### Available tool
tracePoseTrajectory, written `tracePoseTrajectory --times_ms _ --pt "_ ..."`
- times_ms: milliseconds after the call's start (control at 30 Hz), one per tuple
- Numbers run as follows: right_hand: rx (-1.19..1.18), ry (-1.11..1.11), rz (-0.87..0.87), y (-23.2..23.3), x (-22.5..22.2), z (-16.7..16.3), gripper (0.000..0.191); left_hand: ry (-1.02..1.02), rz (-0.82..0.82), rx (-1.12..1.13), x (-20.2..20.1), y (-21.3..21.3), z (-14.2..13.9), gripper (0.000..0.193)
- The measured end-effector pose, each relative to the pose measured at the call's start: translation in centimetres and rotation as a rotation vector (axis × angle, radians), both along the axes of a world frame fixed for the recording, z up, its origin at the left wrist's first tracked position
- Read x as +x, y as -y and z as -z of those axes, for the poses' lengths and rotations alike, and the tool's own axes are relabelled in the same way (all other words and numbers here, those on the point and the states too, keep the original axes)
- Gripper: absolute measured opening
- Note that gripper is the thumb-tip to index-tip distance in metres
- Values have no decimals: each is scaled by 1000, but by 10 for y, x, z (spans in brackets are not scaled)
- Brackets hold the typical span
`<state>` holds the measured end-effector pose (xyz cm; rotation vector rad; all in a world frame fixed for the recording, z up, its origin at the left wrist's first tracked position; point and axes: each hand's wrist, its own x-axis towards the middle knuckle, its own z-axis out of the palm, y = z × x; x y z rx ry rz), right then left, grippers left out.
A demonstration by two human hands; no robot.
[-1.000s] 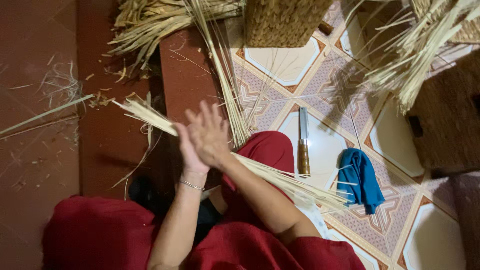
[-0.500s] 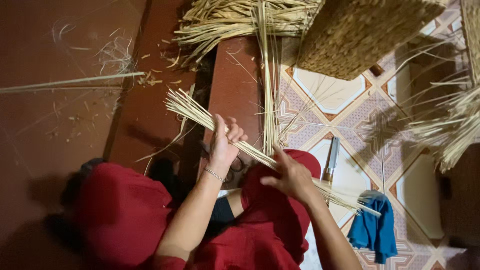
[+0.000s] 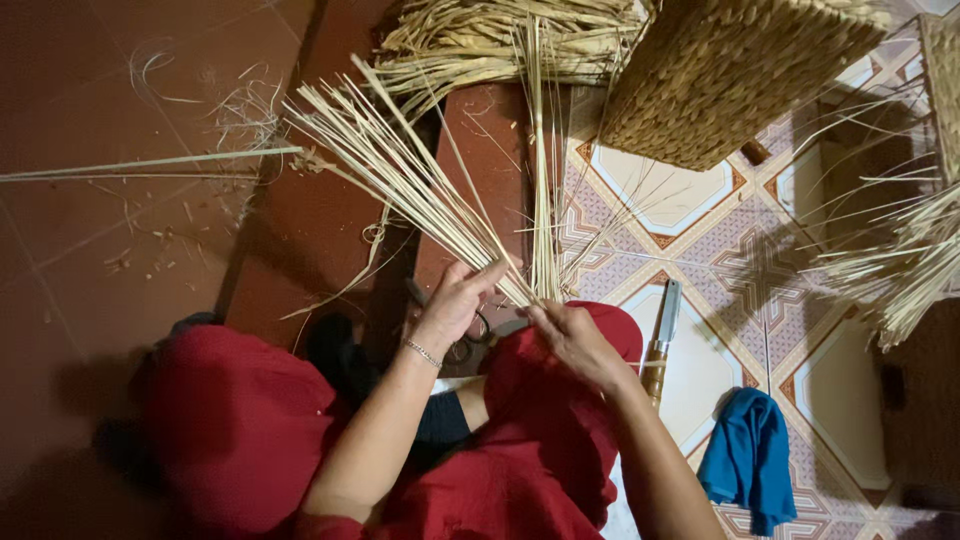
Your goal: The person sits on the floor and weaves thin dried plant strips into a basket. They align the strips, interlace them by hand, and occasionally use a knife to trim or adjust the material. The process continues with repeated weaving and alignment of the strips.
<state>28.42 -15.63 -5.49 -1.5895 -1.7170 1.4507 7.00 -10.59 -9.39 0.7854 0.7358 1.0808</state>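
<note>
A woven basket (image 3: 735, 75) sits at the top right, partly on the patterned tile floor (image 3: 690, 200). Beside it, at the top middle, lies a loose heap of straw (image 3: 490, 40), with more straw (image 3: 900, 260) spilling in from the right edge. A knife (image 3: 660, 340) with a wooden handle lies on the tiles, blade pointing up the view, and a blue cloth (image 3: 748, 458) lies crumpled just below and right of it. Stray straw bits (image 3: 200, 100) are scattered over the red-brown floor (image 3: 90, 250) on the left.
</note>
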Motion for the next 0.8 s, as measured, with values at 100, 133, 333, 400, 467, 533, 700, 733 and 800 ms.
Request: tracePoseTrajectory --times_ms 100,133,333,400,467,533,700,733,800 --pt "-48 -191 -48 -4 -8 -15 37 -74 -7 49 -12 -3 7 27" --pt "-79 -276 -36 -2 -10 -20 36 -51 -43 112 -14 -3 5 24" --pt "4 -488 -12 -2 -30 -34 33 -29 -135 276 -31 -2 -36 34" --pt "56 -455 1 -1 -33 -40 32 -23 -108 293 -34 1 -47 31" --pt "125 -417 10 1 -34 -47 32 -16 -81 332 -36 2 -54 28" --pt "48 -432 81 5 -35 -55 33 -16 -55 297 -39 3 -58 28" --pt "-48 -527 175 6 -40 -71 27 34 3 222 -43 0 -61 24" --pt "-42 -536 179 6 -40 -72 27 49 -8 269 -42 0 -62 19" --pt "-11 -554 166 6 -41 -71 26 78 -29 363 -40 2 -65 11"
